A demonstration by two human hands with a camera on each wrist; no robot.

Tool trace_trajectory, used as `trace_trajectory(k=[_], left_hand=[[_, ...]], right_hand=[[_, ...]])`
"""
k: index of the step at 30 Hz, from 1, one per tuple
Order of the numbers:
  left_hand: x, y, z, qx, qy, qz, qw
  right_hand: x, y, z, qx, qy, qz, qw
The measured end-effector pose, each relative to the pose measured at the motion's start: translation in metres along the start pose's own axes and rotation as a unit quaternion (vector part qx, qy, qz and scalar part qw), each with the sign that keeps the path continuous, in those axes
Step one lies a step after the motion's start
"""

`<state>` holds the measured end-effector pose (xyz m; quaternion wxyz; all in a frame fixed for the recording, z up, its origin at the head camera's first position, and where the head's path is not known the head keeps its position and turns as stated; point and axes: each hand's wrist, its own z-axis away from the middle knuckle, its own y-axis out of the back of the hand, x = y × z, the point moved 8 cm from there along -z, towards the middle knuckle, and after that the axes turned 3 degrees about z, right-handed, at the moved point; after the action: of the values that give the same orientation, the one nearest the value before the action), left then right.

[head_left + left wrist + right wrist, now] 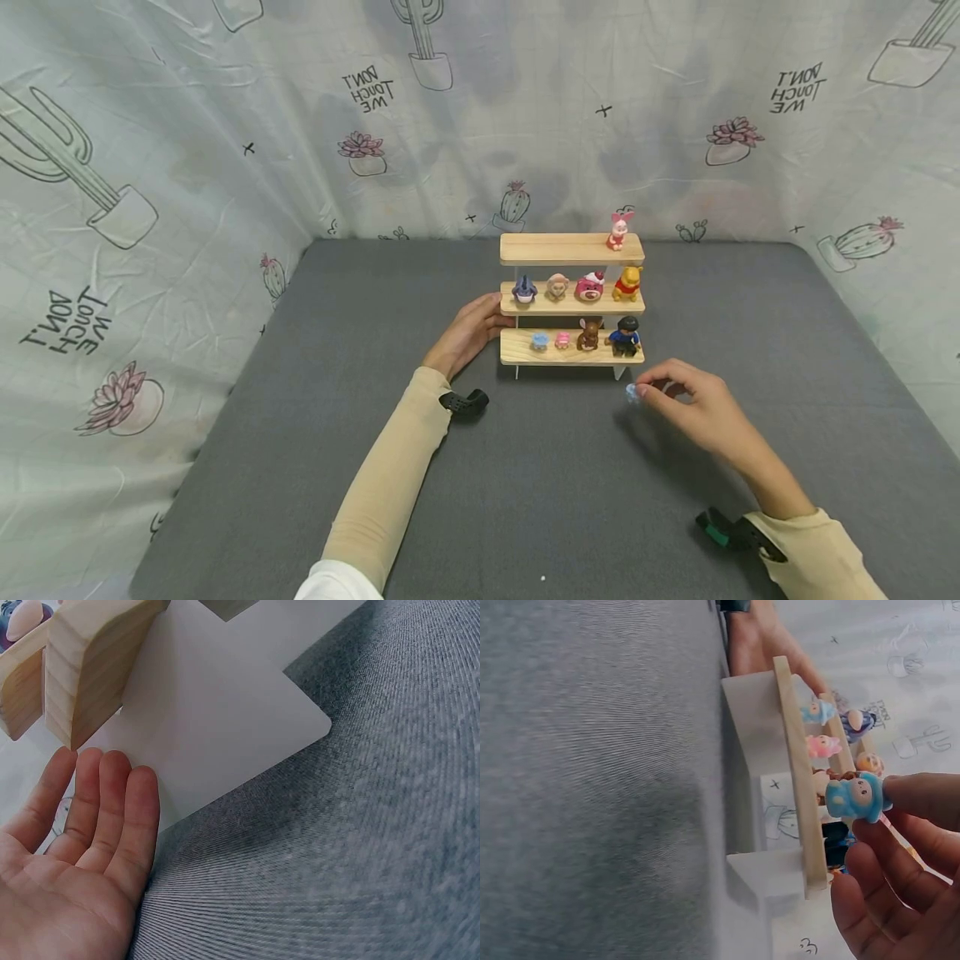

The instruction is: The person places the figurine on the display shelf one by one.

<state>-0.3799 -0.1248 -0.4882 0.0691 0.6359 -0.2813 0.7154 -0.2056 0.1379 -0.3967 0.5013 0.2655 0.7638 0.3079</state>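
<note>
Between thumb and fingers, my right hand [693,404] pinches a small light-blue figurine [853,796] with a hat and a face, held in front of the shelf's right end. My left hand [468,337] rests its fingertips at the left side of the three-tier wooden shelf [551,249]; in the left wrist view its fingers lie nearly straight along the white side panel [217,712]. On the bottom tier stand a blue figurine [539,341], a pink one [562,340], a brown mouse [588,335] and a black-haired figure in blue [624,337].
The middle tier carries a donkey figurine [524,289], a beige-hooded one [557,287], a pink bear [590,287] and a yellow bear in red [627,284]. A pink piglet [618,231] stands at the top tier's right end. A printed curtain [570,108] hangs behind the grey tabletop [555,483].
</note>
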Motion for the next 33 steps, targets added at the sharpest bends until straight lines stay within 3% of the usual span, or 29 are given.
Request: trace_trajectory(k=[10, 20, 33], left_hand=[[0.000, 0.000, 0.000, 0.000, 0.001, -0.005, 1.0000], [0.000, 0.000, 0.000, 0.002, 0.005, -0.003, 1.0000], [0.000, 0.000, -0.001, 0.005, 0.002, -0.004, 1.0000]], right_hand=[[-0.007, 0.006, -0.012, 0.001, -0.016, -0.013, 0.9998], [-0.021, 0.020, -0.031, 0.020, 0.011, -0.006, 0.9997], [-0.037, 0.033, -0.062, 0.026, 0.013, 0.004, 0.9996]])
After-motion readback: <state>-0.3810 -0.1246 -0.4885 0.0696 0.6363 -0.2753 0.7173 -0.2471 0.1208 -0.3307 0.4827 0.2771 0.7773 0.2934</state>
